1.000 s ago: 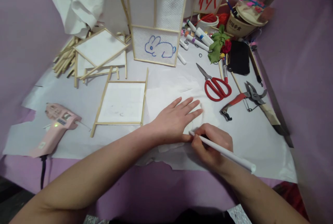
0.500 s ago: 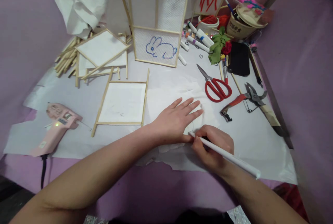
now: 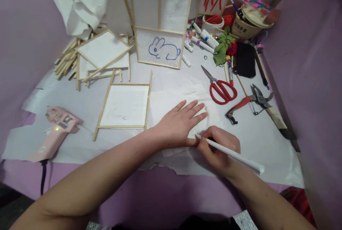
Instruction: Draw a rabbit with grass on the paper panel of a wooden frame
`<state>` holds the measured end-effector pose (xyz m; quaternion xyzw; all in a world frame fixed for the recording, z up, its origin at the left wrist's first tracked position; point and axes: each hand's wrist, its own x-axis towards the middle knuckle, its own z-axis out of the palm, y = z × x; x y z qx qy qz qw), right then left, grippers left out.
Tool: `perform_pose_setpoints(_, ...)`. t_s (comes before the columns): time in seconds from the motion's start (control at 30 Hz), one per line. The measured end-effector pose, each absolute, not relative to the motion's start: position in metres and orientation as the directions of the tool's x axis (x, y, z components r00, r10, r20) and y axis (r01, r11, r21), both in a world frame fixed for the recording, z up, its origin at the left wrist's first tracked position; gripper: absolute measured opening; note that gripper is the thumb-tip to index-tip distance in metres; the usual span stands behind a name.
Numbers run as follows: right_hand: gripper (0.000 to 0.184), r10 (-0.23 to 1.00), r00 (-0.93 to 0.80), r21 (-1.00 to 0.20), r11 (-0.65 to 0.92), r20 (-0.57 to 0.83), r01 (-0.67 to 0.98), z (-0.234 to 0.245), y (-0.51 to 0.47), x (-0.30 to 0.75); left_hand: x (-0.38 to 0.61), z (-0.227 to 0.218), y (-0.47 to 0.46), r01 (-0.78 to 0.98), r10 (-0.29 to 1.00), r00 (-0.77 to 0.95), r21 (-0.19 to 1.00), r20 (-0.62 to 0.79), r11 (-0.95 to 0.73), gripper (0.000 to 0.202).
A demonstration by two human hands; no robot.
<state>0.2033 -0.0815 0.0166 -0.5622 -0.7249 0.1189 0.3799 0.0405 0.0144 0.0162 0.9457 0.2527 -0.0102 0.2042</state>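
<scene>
My left hand (image 3: 181,123) lies flat with fingers spread on a thin white sheet of paper (image 3: 168,98). Close beside its thumb, my right hand (image 3: 220,148) grips a white marker pen (image 3: 235,154), whose tip touches the paper. Faint thin lines show on the paper there; the left hand covers part of it. To the left of my hands lies a wooden stick frame (image 3: 129,84) backed with white paper that carries a few small marks.
A pink glue gun (image 3: 57,130) lies at the left. Red-handled scissors (image 3: 223,91) and pruning shears (image 3: 243,105) lie at the right. Behind stand a lantern frame with a blue rabbit drawing (image 3: 164,49), wooden sticks (image 3: 66,59), markers (image 3: 210,38) and a black phone (image 3: 245,59).
The rear end of the marker pen has swung slightly up and left in my right hand. My left hand stays flat on the paper. The whole view has shifted a little.
</scene>
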Motion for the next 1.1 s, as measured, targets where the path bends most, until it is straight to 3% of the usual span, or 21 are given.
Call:
perform_pose_setpoints(0.23, 0.016, 0.890, -0.041, -0.583, 0.331, 0.454, 0.742, 0.022, -0.080, 0.204, 0.041, 0.016, 0.014, 0.482, 0.478, 0.871, 0.382, -0.111, -0.789, 0.082)
perform_pose_setpoints(0.37, 0.013, 0.890, -0.010, -0.656, 0.343, 0.455, 0.672, 0.025, -0.080, 0.202, 0.041, 0.016, 0.015, 0.479, 0.474, 0.873, 0.386, -0.113, -0.789, 0.082)
perform_pose_setpoints(0.67, 0.012, 0.984, 0.045, -0.854, 0.126, 0.172, 0.505, 0.016, -0.076, 0.207, 0.035, 0.021, 0.015, 0.468, 0.475, 0.877, 0.358, -0.076, -0.808, 0.087)
perform_pose_setpoints(0.9, 0.012, 0.984, 0.048, -0.853, 0.123, 0.170, 0.508, 0.015, -0.077, 0.205, 0.025, 0.022, 0.012, 0.520, 0.501, 0.853, 0.317, -0.145, -0.793, 0.095)
perform_pose_setpoints(1.1, 0.012, 0.980, 0.050, -0.844, 0.140, 0.193, 0.518, 0.017, -0.075, 0.203, 0.021, 0.017, 0.014, 0.541, 0.540, 0.835, 0.322, -0.102, -0.777, 0.108)
